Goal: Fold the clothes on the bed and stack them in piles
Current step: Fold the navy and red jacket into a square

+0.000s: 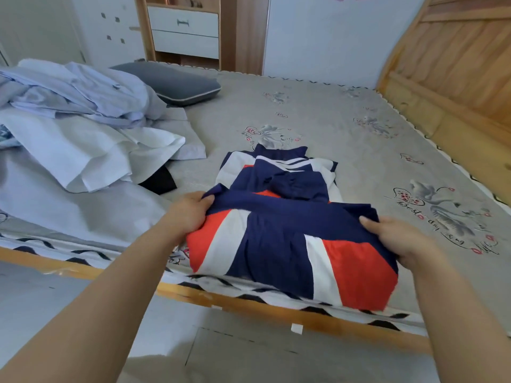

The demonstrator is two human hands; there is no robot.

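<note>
A navy, white and red jacket [279, 244] lies on the bed [318, 120] near its front edge, its collar end pointing away from me. The near part is folded up and over. My left hand [188, 214] grips the fold's left edge, thumb on top. My right hand [395, 234] grips the fold's right edge. A heap of unfolded light blue and white clothes [80, 111] lies at the left of the bed, with a black garment [160, 181] poking out under it.
A grey pillow [171, 82] rests at the far left behind the heap. A wooden headboard [456, 64] rises on the right. A drawer unit [184, 29] stands against the far wall. The bed's wooden rail [249, 302] runs along the front.
</note>
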